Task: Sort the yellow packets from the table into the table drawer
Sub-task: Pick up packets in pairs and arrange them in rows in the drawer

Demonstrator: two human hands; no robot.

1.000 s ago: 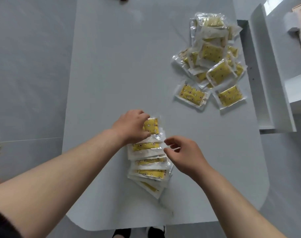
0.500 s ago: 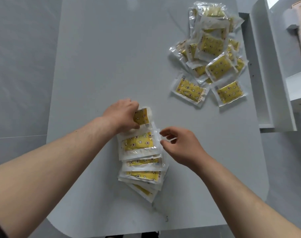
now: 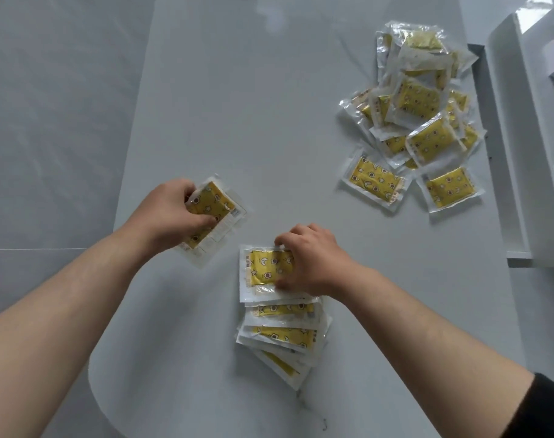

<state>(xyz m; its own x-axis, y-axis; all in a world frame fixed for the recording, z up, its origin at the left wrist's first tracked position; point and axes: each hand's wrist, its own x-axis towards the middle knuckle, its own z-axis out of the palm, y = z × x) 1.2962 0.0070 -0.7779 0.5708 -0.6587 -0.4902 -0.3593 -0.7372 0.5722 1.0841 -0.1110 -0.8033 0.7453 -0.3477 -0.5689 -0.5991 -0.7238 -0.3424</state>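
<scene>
My left hand point(image 3: 171, 213) is clamped on 1 yellow star-printed packet in clear plastic wrap point(image 3: 214, 213), lifted off to the left, probably to separate it for the drawer. My right hand point(image 3: 310, 263) presses fingers down on the top of the fanned stack of matching packets point(image 3: 279, 314), steadying it near the front edge of the pale grey table point(image 3: 237, 105). A loose heap of packets point(image 3: 418, 121) lies far right, beside the open white drawer point(image 3: 503, 147).
</scene>
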